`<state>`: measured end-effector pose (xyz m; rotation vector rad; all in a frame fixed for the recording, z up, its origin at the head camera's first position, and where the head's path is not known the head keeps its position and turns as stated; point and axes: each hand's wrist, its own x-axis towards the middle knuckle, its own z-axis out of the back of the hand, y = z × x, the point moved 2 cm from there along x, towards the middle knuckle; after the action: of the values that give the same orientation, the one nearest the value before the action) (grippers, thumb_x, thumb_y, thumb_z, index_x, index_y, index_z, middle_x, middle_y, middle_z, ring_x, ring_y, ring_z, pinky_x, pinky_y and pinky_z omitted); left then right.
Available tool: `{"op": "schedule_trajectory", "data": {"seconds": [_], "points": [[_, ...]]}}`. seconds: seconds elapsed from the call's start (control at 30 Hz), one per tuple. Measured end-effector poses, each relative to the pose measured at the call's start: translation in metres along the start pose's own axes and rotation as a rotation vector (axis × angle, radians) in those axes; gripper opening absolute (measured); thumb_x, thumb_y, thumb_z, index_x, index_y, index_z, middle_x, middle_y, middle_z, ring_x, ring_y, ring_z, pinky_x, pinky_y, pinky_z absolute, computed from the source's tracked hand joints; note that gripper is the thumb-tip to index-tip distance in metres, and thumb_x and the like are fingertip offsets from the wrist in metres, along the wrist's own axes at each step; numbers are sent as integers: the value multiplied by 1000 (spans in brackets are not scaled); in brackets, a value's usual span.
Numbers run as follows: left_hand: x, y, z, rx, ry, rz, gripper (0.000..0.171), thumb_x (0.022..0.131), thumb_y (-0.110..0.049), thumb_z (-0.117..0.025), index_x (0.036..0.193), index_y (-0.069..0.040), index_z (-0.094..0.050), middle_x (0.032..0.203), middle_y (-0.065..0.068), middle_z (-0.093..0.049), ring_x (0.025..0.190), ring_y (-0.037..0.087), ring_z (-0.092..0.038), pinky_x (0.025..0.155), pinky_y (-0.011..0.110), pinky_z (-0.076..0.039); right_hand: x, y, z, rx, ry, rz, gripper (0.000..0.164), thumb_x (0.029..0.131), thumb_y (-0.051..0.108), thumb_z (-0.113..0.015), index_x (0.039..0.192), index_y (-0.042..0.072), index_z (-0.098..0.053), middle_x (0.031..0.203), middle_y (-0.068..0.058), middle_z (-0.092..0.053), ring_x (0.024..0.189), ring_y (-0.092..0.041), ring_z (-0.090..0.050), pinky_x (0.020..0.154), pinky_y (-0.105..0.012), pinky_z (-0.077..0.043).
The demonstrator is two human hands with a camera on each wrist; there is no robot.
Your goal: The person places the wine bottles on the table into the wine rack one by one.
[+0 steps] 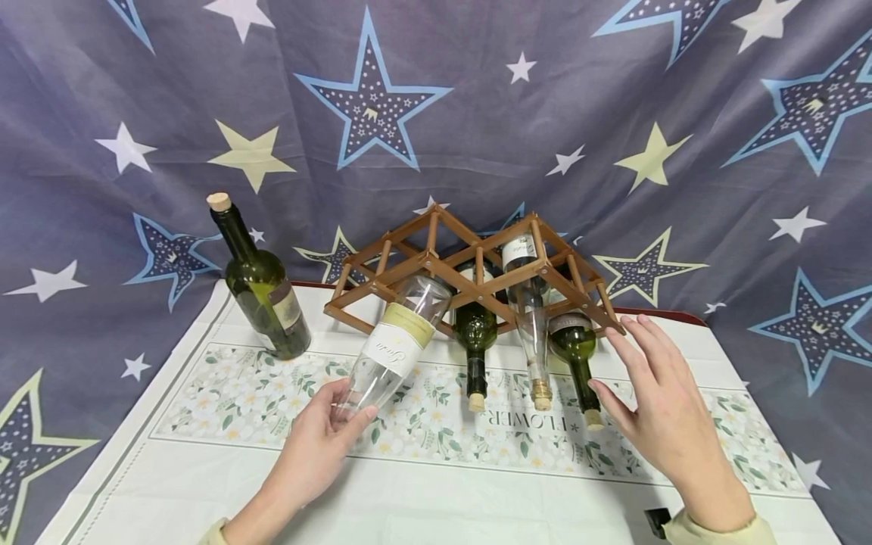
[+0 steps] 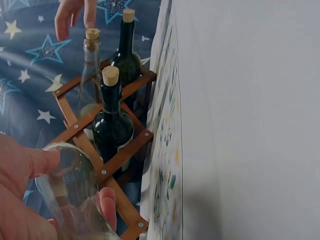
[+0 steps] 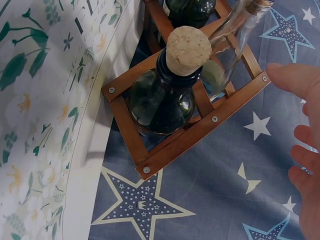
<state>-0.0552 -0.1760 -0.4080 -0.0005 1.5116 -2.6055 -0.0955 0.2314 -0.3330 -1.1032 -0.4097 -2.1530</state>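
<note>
A clear glass bottle with a white and green label (image 1: 391,347) slants into the left part of a wooden wine rack (image 1: 407,269), its base toward me. My left hand (image 1: 315,439) grips it near the base, thumb on one side and fingers on the other. The bottle's neck is hidden behind the rack's slats. My right hand (image 1: 671,412) is beside the rack's right end, fingers extended and holding nothing. Nearest to it lies a corked green bottle (image 1: 581,371) in the rack. Another green bottle (image 1: 475,329) and a corked clear bottle (image 1: 537,333) also sit there, corks toward me.
A corked green bottle (image 1: 269,303) stands upright on the table left of the rack. Under everything is a white tablecloth (image 1: 422,499) with a floral band. A star-patterned curtain (image 1: 477,151) hangs close behind the rack. A small black object (image 1: 657,522) is by the right sleeve.
</note>
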Motion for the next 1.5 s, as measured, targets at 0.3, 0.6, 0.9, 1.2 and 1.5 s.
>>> {"op": "schedule_trajectory", "data": {"seconds": [0.3,0.6,0.9,1.2,1.5], "points": [[-1,-3,-4,-30,25,21,66,94,-42,-67,142,-3,-45,109,9,-62,95,19,-62,75,31,-53,-1,1,0,-2,-4,-4,61,99,47,-54,131,-5,-59,135,-29,-52,131,-45,-43,110,-55,-32],[-5,-10,-7,-138,76,49,70,95,-41,-65,146,0,-40,126,13,-56,100,19,-61,77,31,-53,1,1,1,-2,-5,-1,61,100,47,-54,132,-5,-58,137,-28,-51,132,-45,-43,112,-53,-30],[-8,-16,-15,-246,88,32,64,97,-30,-65,144,4,-39,128,16,-56,106,21,-59,84,27,-53,2,2,2,-2,-16,-1,61,100,47,-54,131,-5,-58,137,-28,-51,132,-45,-43,112,-53,-30],[-10,-19,-19,-349,134,66,67,97,-29,-65,146,6,-35,131,18,-50,115,25,-56,92,26,-50,0,1,0,-4,0,-6,62,99,47,-54,132,-5,-58,137,-28,-51,132,-45,-43,112,-54,-30],[-11,-24,-21,-407,172,80,67,99,-28,-61,148,7,-31,136,20,-46,120,28,-56,101,33,-46,-4,-3,-3,-5,42,-23,63,99,48,-53,135,-4,-57,140,-27,-50,131,-47,-42,112,-55,-28]]}}
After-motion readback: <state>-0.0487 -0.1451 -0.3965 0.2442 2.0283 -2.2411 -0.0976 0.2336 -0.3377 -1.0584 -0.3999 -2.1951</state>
